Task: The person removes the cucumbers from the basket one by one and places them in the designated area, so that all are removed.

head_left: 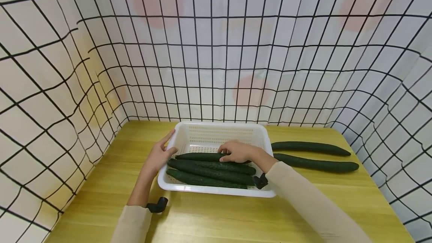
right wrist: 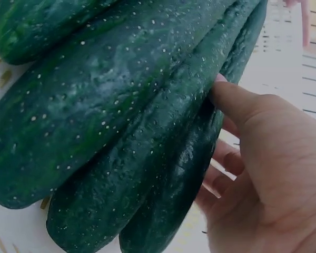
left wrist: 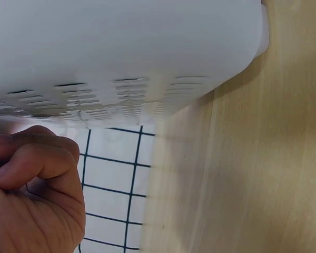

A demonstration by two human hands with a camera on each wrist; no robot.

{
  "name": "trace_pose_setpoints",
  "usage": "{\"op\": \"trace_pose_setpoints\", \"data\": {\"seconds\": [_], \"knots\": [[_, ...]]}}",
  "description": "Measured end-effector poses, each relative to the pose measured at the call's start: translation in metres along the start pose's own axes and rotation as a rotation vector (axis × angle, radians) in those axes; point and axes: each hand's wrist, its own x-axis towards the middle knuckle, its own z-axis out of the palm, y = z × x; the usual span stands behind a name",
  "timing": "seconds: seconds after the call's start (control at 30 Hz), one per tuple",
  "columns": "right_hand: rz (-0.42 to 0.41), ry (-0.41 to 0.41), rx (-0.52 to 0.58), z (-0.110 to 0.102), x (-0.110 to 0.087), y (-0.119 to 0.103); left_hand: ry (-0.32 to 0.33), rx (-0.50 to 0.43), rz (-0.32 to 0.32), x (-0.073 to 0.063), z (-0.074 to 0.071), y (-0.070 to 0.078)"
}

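Observation:
A white slotted plastic basket [head_left: 216, 190] sits on the table with several dark green cucumbers [head_left: 212, 171] lying lengthwise in its near half. My left hand [head_left: 159, 155] grips the basket's left rim, thumb over the edge and fingers along the outside. In the left wrist view, curled fingers show beside the basket's outer wall [left wrist: 126, 47]. Inside the basket, my right hand [head_left: 237, 151] pinches the rearmost cucumber [right wrist: 181, 179] near its right part. The right wrist view shows the thumb on its near side and the fingers behind, with the other cucumbers alongside.
Two more cucumbers lie on the table to the right of the basket, a rear one [head_left: 310, 147] and a nearer one [head_left: 318, 163]. Black wire grid [head_left: 221, 59] encloses the wooden table [head_left: 209, 220] at the back and sides. A small black camera mount is on each wrist.

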Motion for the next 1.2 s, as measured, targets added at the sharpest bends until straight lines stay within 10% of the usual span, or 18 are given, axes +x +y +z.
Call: {"op": "trace_pose_setpoints", "data": {"seconds": [0.33,1.2], "knots": [[0.036,-0.002,0.054,0.0,0.0,0.003,-0.012,-0.008,-0.007,-0.004,0.0,0.002],[-0.025,0.348,0.099,-0.053,-0.046,-0.011,-0.03,-0.002,0.009,-0.002,-0.003,0.001]]}}
